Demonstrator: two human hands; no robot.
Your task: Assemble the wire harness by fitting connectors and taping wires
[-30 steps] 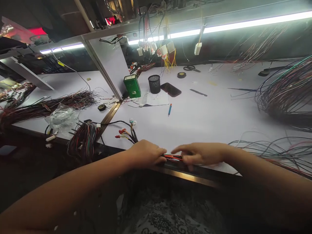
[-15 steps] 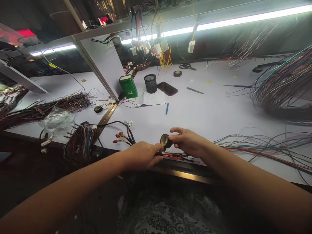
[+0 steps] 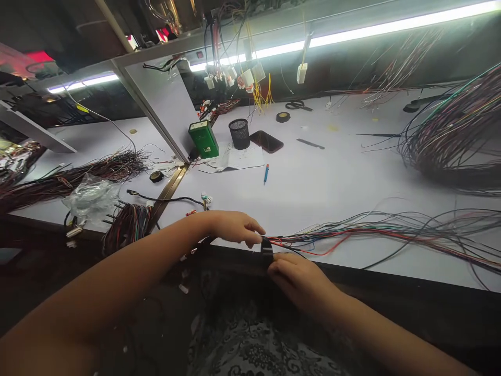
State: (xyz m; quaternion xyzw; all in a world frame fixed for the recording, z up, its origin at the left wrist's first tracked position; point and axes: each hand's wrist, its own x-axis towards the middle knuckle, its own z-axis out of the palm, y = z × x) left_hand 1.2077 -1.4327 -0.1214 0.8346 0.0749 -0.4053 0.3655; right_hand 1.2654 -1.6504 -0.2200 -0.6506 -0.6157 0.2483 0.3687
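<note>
While the left hand (image 3: 235, 226) curls palm-down, the right hand (image 3: 295, 274) pinches black tape (image 3: 266, 250); the left's grip is unclear.

A roll of black tape (image 3: 266, 251) is upright at the front edge of the tabletop (image 3: 219, 243), its glossy outer surface showing, between the left hand (image 3: 237, 228) and right hand (image 3: 291, 271). The wire bundle (image 3: 368, 231), mostly dark with red, green and blue strands, lies gathered near the roll and fans loosely rightward; whether tape wraps it is hard to tell.
</note>
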